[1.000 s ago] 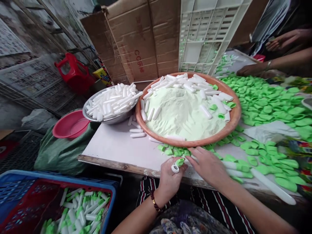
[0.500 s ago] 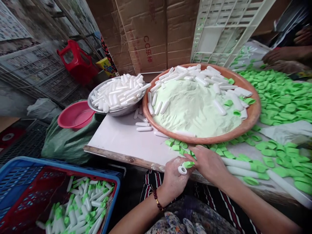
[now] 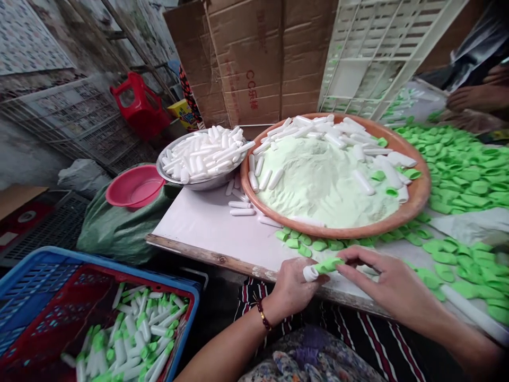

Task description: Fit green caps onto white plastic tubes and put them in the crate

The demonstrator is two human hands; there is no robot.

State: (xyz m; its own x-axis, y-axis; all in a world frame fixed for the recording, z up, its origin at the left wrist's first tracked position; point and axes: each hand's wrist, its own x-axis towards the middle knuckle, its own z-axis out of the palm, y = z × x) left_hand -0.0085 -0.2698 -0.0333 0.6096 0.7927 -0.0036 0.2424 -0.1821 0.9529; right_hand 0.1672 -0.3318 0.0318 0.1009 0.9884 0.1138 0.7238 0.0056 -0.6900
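In the head camera's view, a worker's left hand point(image 3: 296, 284) closes around a white plastic tube point(image 3: 310, 273), its open mouth showing above the fingers, while the right hand point(image 3: 385, 276) pinches the far end of a bright green cap point(image 3: 330, 265) between thumb and fingers. The cap sits just beside the tube's mouth, its near end at the left hand, above the front edge of a pale tabletop point(image 3: 202, 223). Behind the hands, a broad terracotta-coloured basin point(image 3: 338, 232) holds a mound of pale green powder point(image 3: 306, 170), with white tubes heaped along the far side, others lying at its left and right edges, and a few green caps among those on the right. To its left, a metal bowl point(image 3: 199, 185) is piled above its rim with white tubes. Loose green caps point(image 3: 469, 170) cover the table to the right and spread along the basin's front. At lower left, a blue plastic crate point(image 3: 35, 270) with a red interior contains tubes fitted with green caps point(image 3: 131, 339). A pink basin point(image 3: 133, 187) rests on a green sack point(image 3: 115, 233).
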